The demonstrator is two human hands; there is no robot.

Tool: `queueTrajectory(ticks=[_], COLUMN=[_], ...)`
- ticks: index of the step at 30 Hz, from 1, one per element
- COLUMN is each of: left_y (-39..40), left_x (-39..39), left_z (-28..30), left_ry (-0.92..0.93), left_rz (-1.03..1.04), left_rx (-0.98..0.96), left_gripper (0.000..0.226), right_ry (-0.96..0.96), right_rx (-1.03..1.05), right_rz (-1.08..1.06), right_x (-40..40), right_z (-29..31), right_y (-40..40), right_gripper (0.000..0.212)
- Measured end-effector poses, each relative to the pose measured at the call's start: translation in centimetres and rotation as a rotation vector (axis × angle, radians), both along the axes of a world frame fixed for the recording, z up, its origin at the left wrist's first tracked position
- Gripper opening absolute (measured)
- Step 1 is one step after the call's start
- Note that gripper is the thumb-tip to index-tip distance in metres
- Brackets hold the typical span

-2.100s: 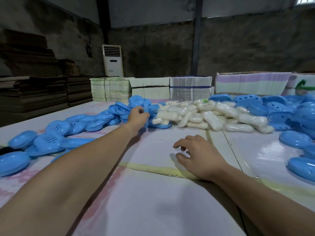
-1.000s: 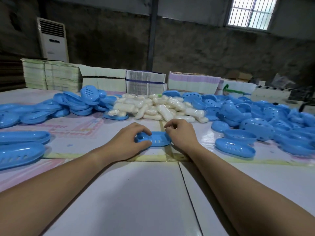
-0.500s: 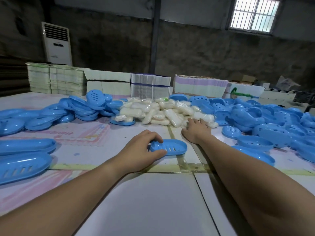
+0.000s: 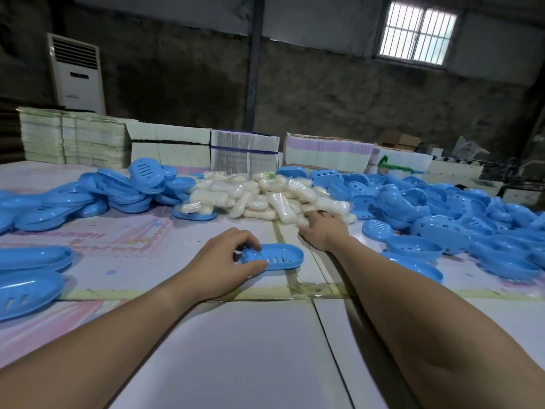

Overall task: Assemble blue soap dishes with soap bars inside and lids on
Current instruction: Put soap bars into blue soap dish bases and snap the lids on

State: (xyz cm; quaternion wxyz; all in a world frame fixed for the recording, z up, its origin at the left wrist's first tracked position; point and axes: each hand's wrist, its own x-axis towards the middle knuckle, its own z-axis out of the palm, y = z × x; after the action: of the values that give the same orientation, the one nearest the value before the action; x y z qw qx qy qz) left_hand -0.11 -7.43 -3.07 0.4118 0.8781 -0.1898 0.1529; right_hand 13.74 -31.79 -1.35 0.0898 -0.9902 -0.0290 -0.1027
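**Soap dish steadied on the table, other hand at the soap pile**

Soap dish (image 4: 275, 256), blue, oval and slotted, lies open side up on the white table (image 4: 236, 349), just beyond a strip of yellowish tape (image 4: 177, 294). The left hand (image 4: 219, 265) holds its near-left end: thumb curled against the front rim, fingers curled over the back rim. No soap lies in it and no lid is on it.

The right hand (image 4: 323, 230) reaches farther out, to the near edge of the heap of wrapped white soap bars (image 4: 259, 199). Its fingers are bent down among the bars and touch them; whether they are clamped on one I cannot tell, as the fingertips are hidden and blurred.

Left of the soap lies a pile of blue slotted lids (image 4: 118, 191); right of it a larger pile of blue dish bases (image 4: 442, 208) with round holes. Behind these stand stacks of flat cartons (image 4: 244, 152), and a white air-conditioning unit (image 4: 76, 73) stands by the back wall, under a barred window (image 4: 415, 32)
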Motion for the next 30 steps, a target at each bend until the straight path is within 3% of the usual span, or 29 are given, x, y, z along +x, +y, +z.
queueTrajectory(ticks=[5,10,13,17,22,27,30], left_y=[0.1,0.2,0.3,0.4,0.6,0.3,0.3], left_x=[-0.1,-0.1,0.0,-0.1,0.1,-0.1,-0.1], left_z=[0.1,0.2,0.1,0.3,0.2,0.2,0.3], left_ry=[0.013,0.048,0.070,0.100,0.056,0.035,0.040], left_rz=[0.007,0.006,0.002,0.026,0.007,0.019,0.018], left_rx=[-0.019,-0.037,-0.087,-0.103,-0.003,0.043,0.043], left_gripper=[0.021,0.034,0.044,0.057,0.028,0.019,0.018], right_ry=[-0.101,-0.036,0.017,0.108,0.158,0.200,0.004], right_rx=[0.089,0.481,0.360,0.239,0.337,0.301,0.433], right_rz=[0.141,0.455,0.610,0.652,0.659,0.662,0.491], right_x=[-3.7,-8.0,-9.6,-10.0,-9.8,-9.5,-8.4], right_z=[0.5,2.6,3.3,3.1,3.6,4.0,4.6], right_y=[1.3,3.1,4.4,4.6,3.7,3.1,1.3], right_gripper=[0.047,0.038,0.037,0.036,0.019,0.021,0.024])
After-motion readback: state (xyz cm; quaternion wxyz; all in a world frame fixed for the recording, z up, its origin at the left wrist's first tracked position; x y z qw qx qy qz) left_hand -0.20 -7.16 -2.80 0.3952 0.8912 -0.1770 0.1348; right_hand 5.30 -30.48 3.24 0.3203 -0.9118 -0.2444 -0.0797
